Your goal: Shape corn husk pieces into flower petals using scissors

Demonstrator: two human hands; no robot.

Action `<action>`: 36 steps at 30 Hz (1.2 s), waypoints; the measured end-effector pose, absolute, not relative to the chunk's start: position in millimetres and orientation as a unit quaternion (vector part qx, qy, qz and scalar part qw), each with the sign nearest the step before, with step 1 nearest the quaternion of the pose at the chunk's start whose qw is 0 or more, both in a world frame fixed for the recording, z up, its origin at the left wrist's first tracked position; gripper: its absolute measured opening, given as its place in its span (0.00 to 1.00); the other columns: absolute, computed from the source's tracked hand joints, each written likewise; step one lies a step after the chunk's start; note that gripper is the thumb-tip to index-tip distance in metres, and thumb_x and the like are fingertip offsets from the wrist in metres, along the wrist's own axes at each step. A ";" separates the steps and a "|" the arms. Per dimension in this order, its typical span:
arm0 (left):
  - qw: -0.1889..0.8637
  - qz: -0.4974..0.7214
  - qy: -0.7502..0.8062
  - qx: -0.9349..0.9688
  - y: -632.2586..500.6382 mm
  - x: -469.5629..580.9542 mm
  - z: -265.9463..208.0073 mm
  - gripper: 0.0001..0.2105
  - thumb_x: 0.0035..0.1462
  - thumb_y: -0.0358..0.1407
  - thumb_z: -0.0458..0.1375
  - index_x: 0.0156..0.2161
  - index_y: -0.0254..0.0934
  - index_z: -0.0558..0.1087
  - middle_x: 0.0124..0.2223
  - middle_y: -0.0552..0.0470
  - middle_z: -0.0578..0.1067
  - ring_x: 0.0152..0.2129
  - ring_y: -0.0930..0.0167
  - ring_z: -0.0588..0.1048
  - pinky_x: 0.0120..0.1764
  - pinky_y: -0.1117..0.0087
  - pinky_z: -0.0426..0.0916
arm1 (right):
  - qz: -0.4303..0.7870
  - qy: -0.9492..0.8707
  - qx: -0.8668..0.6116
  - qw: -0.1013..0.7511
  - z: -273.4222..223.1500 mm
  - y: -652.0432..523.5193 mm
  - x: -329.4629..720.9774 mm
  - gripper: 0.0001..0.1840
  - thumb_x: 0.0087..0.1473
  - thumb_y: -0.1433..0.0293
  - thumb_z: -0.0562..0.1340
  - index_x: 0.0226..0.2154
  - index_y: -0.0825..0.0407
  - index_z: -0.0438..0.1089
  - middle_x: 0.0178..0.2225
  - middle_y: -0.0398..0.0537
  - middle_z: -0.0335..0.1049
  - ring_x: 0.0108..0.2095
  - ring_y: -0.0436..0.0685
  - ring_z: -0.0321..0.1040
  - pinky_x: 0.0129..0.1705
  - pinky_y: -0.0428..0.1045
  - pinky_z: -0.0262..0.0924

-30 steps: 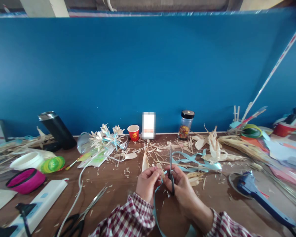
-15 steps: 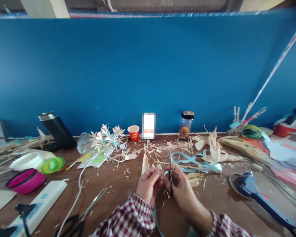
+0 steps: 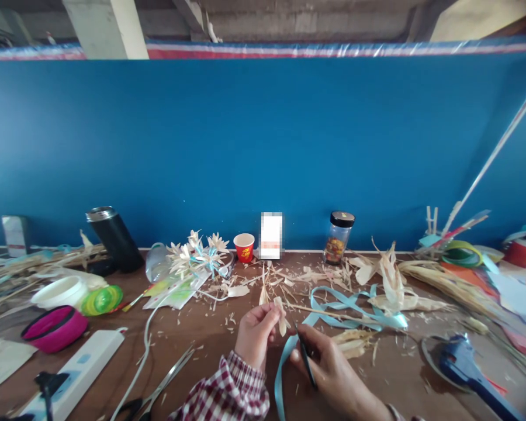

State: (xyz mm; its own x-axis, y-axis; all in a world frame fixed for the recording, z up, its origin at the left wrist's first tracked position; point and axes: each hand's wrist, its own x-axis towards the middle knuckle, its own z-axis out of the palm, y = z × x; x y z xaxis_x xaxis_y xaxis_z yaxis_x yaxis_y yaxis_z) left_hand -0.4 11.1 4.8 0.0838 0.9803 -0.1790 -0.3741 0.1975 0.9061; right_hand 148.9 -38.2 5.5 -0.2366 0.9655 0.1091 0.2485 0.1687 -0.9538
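Between the pinched thumb and fingers of my left hand (image 3: 255, 333) is a small pale piece of corn husk (image 3: 283, 318), held upright. My right hand (image 3: 326, 365) is closed around dark-handled scissors (image 3: 305, 358), whose tip points up close to the husk piece but apart from it. The handle loops are mostly hidden by my fingers. A light blue ribbon (image 3: 279, 380) hangs beside my right hand and curls across the table behind it. Husk flowers (image 3: 197, 254) with blue ties stand at the back left.
Husk scraps litter the brown table. Another pair of scissors (image 3: 173, 371) and a white power strip (image 3: 76, 374) lie left; a blue glue gun (image 3: 469, 362) lies right. At the back stand a red paper cup (image 3: 244, 250), a lidded jar (image 3: 336, 242) and a black flask (image 3: 116, 242).
My right hand and the scissors have moved down and away from my left hand, opening a gap between them. The husk piece now shows more fully. The whole view has shifted slightly.
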 end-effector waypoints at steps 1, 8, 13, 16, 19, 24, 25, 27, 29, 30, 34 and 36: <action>0.646 0.522 0.427 0.358 10.6 -0.3 6.7 0.17 0.41 0.45 0.66 0.25 0.29 0.74 0.16 0.59 0.61 0.14 0.82 0.55 0.18 0.80 0.48 | 0.445 -0.654 -0.464 0.399 6.7 -38.2 148.5 0.09 0.52 0.65 0.61 0.35 0.53 0.69 0.27 0.42 0.65 0.28 0.51 0.57 0.30 0.44 0.54; 0.699 0.500 0.394 0.327 5.9 4.4 7.5 0.16 0.38 0.43 0.68 0.23 0.31 0.71 0.17 0.57 0.65 0.14 0.82 0.58 0.18 0.80 0.49 | 0.460 -0.628 -0.461 0.426 6.3 -38.5 148.6 0.11 0.47 0.62 0.64 0.31 0.52 0.71 0.25 0.43 0.67 0.28 0.53 0.60 0.29 0.45 0.56; 0.727 0.489 0.382 0.295 5.9 5.8 3.0 0.16 0.37 0.42 0.69 0.25 0.31 0.71 0.17 0.59 0.64 0.14 0.82 0.59 0.19 0.80 0.53 | 0.444 -0.626 -0.464 0.442 6.0 -38.4 150.0 0.10 0.45 0.63 0.65 0.30 0.52 0.71 0.24 0.42 0.67 0.27 0.52 0.60 0.29 0.44 0.56; 0.730 0.479 0.389 0.293 5.7 6.0 2.7 0.16 0.37 0.42 0.69 0.25 0.31 0.71 0.18 0.58 0.66 0.14 0.81 0.60 0.19 0.79 0.54 | 0.438 -0.629 -0.462 0.445 6.3 -38.3 150.1 0.09 0.46 0.64 0.64 0.30 0.52 0.71 0.24 0.42 0.67 0.26 0.52 0.60 0.28 0.44 0.55; 0.735 0.475 0.383 0.297 5.1 6.1 2.4 0.15 0.38 0.41 0.69 0.25 0.31 0.71 0.18 0.58 0.66 0.14 0.81 0.61 0.20 0.79 0.55 | 0.441 -0.628 -0.460 0.446 5.6 -38.5 149.8 0.09 0.46 0.64 0.65 0.30 0.52 0.71 0.24 0.42 0.67 0.27 0.52 0.60 0.29 0.44 0.56; 0.737 0.474 0.384 0.291 4.4 6.4 2.2 0.16 0.36 0.41 0.69 0.25 0.31 0.72 0.19 0.57 0.68 0.15 0.79 0.64 0.22 0.77 0.59 | 0.448 -0.623 -0.461 0.446 2.5 -38.3 150.7 0.09 0.45 0.63 0.65 0.29 0.52 0.70 0.23 0.42 0.66 0.27 0.52 0.59 0.28 0.44 0.55; 0.736 0.475 0.385 0.292 4.4 6.5 2.5 0.16 0.36 0.41 0.70 0.25 0.31 0.72 0.19 0.57 0.68 0.15 0.79 0.64 0.22 0.77 0.59 | 0.447 -0.625 -0.463 0.441 2.0 -38.2 150.9 0.09 0.46 0.64 0.65 0.28 0.52 0.70 0.23 0.42 0.65 0.26 0.52 0.59 0.28 0.44 0.54; 0.731 0.476 0.392 0.292 4.3 6.7 3.5 0.17 0.35 0.42 0.70 0.25 0.31 0.72 0.19 0.56 0.68 0.15 0.79 0.64 0.22 0.77 0.59 | 0.442 -0.634 -0.469 0.428 1.3 -38.0 151.0 0.08 0.47 0.65 0.64 0.28 0.52 0.69 0.24 0.41 0.64 0.26 0.51 0.58 0.27 0.44 0.53; 0.724 0.479 0.401 0.293 4.3 6.9 4.1 0.17 0.34 0.42 0.70 0.24 0.31 0.72 0.18 0.56 0.68 0.15 0.79 0.63 0.21 0.77 0.57 | 0.437 -0.640 -0.472 0.421 0.9 -37.8 150.7 0.07 0.48 0.66 0.63 0.28 0.53 0.68 0.24 0.41 0.64 0.26 0.51 0.57 0.27 0.43 0.52; 0.721 0.480 0.405 0.294 4.3 6.9 4.1 0.17 0.34 0.42 0.70 0.24 0.31 0.72 0.18 0.57 0.68 0.15 0.79 0.63 0.21 0.77 0.57 | 0.437 -0.641 -0.470 0.421 0.6 -37.7 150.4 0.07 0.49 0.66 0.63 0.29 0.53 0.68 0.24 0.41 0.64 0.26 0.51 0.56 0.27 0.44 0.52; 0.721 0.475 0.404 0.302 4.8 6.3 2.2 0.16 0.35 0.42 0.69 0.23 0.31 0.71 0.17 0.58 0.65 0.14 0.80 0.60 0.19 0.77 0.55 | 0.448 -0.637 -0.464 0.422 -1.1 -37.5 149.6 0.08 0.49 0.65 0.63 0.30 0.53 0.68 0.25 0.41 0.63 0.27 0.51 0.57 0.28 0.43 0.53; 0.725 0.472 0.399 0.304 5.1 6.0 2.1 0.16 0.36 0.42 0.69 0.23 0.31 0.71 0.17 0.58 0.65 0.14 0.81 0.60 0.19 0.78 0.54 | 0.455 -0.633 -0.465 0.421 -2.2 -37.6 149.6 0.09 0.49 0.64 0.63 0.30 0.53 0.68 0.25 0.41 0.62 0.27 0.51 0.56 0.28 0.43 0.52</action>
State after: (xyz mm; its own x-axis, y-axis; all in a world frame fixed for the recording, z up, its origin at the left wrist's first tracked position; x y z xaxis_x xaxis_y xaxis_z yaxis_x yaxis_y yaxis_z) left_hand 6.0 5.1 2.1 0.2363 0.9268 -0.2919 -0.4414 0.3700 0.8175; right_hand 149.6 -37.6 -2.2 -0.2144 0.9705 0.1101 0.2054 0.1550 -0.9663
